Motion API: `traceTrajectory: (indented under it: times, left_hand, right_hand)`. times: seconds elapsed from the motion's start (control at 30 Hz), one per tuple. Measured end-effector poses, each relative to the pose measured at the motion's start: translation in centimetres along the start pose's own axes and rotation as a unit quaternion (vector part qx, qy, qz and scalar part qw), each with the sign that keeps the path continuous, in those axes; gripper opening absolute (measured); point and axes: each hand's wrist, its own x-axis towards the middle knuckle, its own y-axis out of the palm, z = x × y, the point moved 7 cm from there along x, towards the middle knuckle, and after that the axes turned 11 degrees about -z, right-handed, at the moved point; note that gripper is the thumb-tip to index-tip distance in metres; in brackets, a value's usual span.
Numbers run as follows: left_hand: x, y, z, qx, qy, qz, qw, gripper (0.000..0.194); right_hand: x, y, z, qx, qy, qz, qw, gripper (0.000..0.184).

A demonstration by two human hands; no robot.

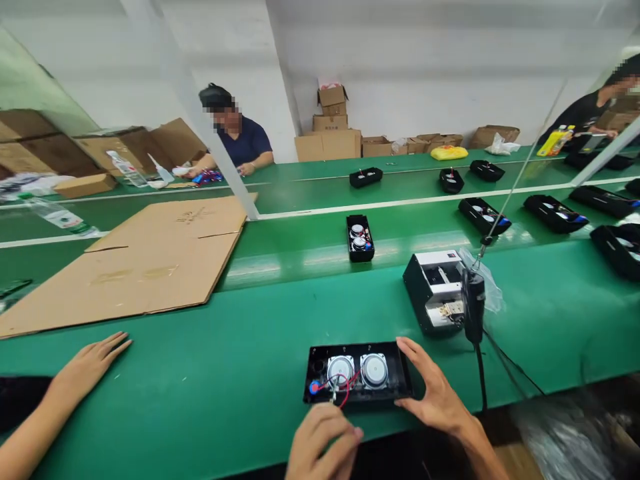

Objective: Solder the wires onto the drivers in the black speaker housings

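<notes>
A black speaker case (395, 373) lies open on the green bench by the near edge. Inside it are two round silver speakers (374, 371) with red and black wires (345, 393). My right hand (435, 397) grips the case's right end, thumb on its far edge. My left hand (320, 443) is just in front of the case at the wires, fingers curled closed; what they pinch is hidden. Another person's hand (87, 365) lies flat on the bench at far left.
A white-and-black box device (434, 288) and a hanging black electric screwdriver (473, 307) are just beyond my right hand. A flat cardboard sheet (150, 260) lies at left. More black speaker cases (360, 238) ride the conveyor. Two co-workers sit across, by stacked cartons (330, 137).
</notes>
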Motion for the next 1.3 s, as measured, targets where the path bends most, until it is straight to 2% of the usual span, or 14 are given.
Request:
traceTrajectory:
  times: [0.07, 0.13, 0.27, 0.33, 0.4, 0.5, 0.57, 0.63, 0.73, 0.87, 0.93, 1.03, 1.17, 1.3]
  left_hand:
    - [1.4, -2.9, 1.3, 0.02, -0.011, -0.041, 0.999, 0.025]
    - [2.7, -3.7, 2.3, 0.043, -0.028, -0.032, 0.998, 0.024]
    - [4.0, -1.9, 2.8, 0.04, -0.02, 0.024, 0.999, 0.037]
    - [3.9, -0.8, 2.9, 0.025, -0.015, 0.032, 0.999, 0.036]
    - [3.9, 0.0, 3.1, 0.011, -0.021, 0.029, 0.999, 0.035]
    - [3.9, 0.7, 3.3, -0.003, -0.046, 0.017, 0.999, 0.031]
    - [4.0, 0.9, 3.3, -0.01, -0.066, 0.01, 0.998, 0.026]
    - [3.9, 1.1, 3.4, -0.016, -0.087, 0.0, 0.996, 0.024]
    - [3.6, 1.2, 3.5, -0.023, -0.112, -0.014, 0.993, 0.019]
    - [3.5, 1.3, 3.3, -0.016, -0.115, -0.031, 0.993, 0.01]
    - [3.7, 1.4, 2.9, -0.015, -0.1, -0.037, 0.994, 0.011]
    - [3.9, 1.4, 2.7, -0.021, -0.088, -0.041, 0.995, 0.015]
    - [3.9, 1.2, 2.7, -0.035, -0.092, -0.037, 0.994, 0.017]
    - [3.9, 1.1, 3.0, -0.04, -0.082, -0.037, 0.995, 0.017]
  right_hand:
    - [0.8, -1.3, -0.2, 0.003, 0.017, 0.024, 1.0, 0.103]
    - [1.4, -2.4, -0.3, 0.004, 0.032, 0.043, 0.999, 0.103]
    - [1.2, -3.7, 0.3, -0.022, 0.042, 0.06, 0.997, 0.096]
    - [0.8, -4.3, 1.5, -0.047, 0.004, 0.01, 0.999, 0.083]
    - [0.1, -4.4, 3.5, -0.061, -0.055, -0.056, 0.995, 0.058]
    - [-1.2, -1.8, 6.6, -0.059, -0.105, -0.048, 0.992, 0.03]
    - [-2.0, 1.3, 8.2, -0.058, -0.106, 0.001, 0.993, 0.032]
    - [-2.5, 3.8, 9.5, -0.044, -0.098, 0.0, 0.994, 0.033]
    - [-2.4, 5.0, 10.2, 0.003, -0.062, -0.102, 0.993, 0.026]
    - [-1.0, 3.4, 8.3, 0.042, 0.075, -0.258, 0.962, 0.016]
    - [0.3, 3.5, 7.4, 0.086, 0.132, -0.243, 0.957, 0.022]
    - [1.6, 4.6, 7.1, 0.116, 0.15, -0.191, 0.963, 0.029]
    - [2.0, 4.5, 8.0, 0.088, 0.1, -0.204, 0.97, 0.028]
    - [3.3, 2.2, 9.4, 0.144, 0.032, -0.102, 0.984, 0.027]
